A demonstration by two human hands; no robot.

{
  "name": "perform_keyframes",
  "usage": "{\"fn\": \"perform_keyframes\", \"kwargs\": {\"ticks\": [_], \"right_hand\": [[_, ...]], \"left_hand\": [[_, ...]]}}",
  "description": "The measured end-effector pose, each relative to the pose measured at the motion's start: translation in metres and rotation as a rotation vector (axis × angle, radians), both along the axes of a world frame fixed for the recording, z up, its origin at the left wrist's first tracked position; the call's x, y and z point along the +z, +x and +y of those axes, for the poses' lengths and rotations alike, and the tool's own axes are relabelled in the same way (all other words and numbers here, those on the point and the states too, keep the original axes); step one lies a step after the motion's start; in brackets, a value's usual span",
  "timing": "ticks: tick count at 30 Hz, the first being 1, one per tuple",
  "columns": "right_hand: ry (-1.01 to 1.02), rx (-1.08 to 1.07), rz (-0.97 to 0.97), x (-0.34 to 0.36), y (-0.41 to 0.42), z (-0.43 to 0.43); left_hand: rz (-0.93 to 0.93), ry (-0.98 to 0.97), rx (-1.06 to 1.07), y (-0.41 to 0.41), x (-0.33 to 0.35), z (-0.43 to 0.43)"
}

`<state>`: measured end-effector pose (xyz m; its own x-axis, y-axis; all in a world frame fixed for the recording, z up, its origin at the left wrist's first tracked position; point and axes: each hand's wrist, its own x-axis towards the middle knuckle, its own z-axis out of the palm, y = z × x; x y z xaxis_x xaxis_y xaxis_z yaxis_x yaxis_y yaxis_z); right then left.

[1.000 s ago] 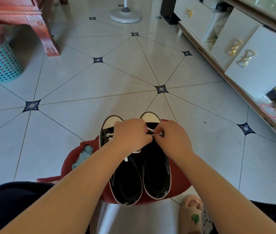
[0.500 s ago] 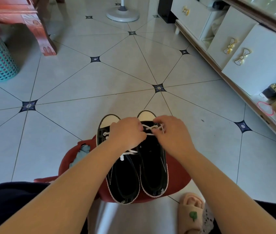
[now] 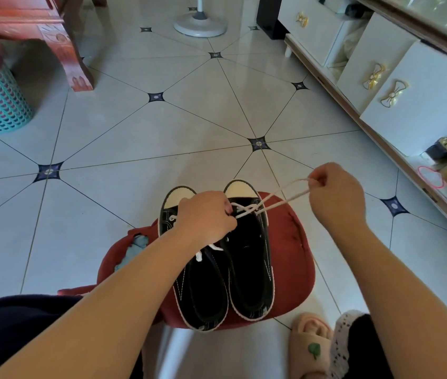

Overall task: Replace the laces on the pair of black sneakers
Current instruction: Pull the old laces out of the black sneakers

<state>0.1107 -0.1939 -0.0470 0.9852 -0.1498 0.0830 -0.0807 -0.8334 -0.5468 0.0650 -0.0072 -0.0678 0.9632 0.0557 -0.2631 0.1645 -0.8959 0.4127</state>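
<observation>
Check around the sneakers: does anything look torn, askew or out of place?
Yes: the red cushion under the sneakers looks torn at its left edge, where pale blue material shows through. Both sneakers sit upright side by side.

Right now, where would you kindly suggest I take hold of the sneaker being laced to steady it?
Likely the heel rim of that sneaker, from above on the near side: its opening faces up and is free, while the lace crosses the toe end.
</observation>
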Motion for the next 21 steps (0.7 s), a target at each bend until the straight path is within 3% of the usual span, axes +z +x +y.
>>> {"fn": "perform_keyframes", "kwargs": {"ticks": [4, 7, 12, 17, 19, 21], "right_hand": [[-0.056, 0.355, 0.127, -0.021, -0.018, 0.028], [-0.132, 0.514, 0.113, -0.035, -0.026, 0.046], [-0.321, 0.495, 0.167, -0.033, -0.026, 0.054], [-0.269, 0.481, 0.22, -0.03, -0.025, 0.055], [-0.108, 0.379, 0.173, -0.022, -0.021, 0.047], [0.141, 0.147, 0.073, -0.007, -0.012, 0.032]], "left_hand": [[-0.008, -0.004, -0.002, -0.001, 0.002, -0.004], [-0.016, -0.005, 0.003, -0.001, 0.005, -0.006], [0.004, -0.021, -0.007, -0.002, 0.008, -0.007], [0.007, -0.04, -0.002, -0.002, 0.006, -0.005], [0.011, -0.059, 0.004, -0.002, 0.005, -0.003], [0.026, -0.079, 0.006, -0.002, 0.005, 0.0]]}}
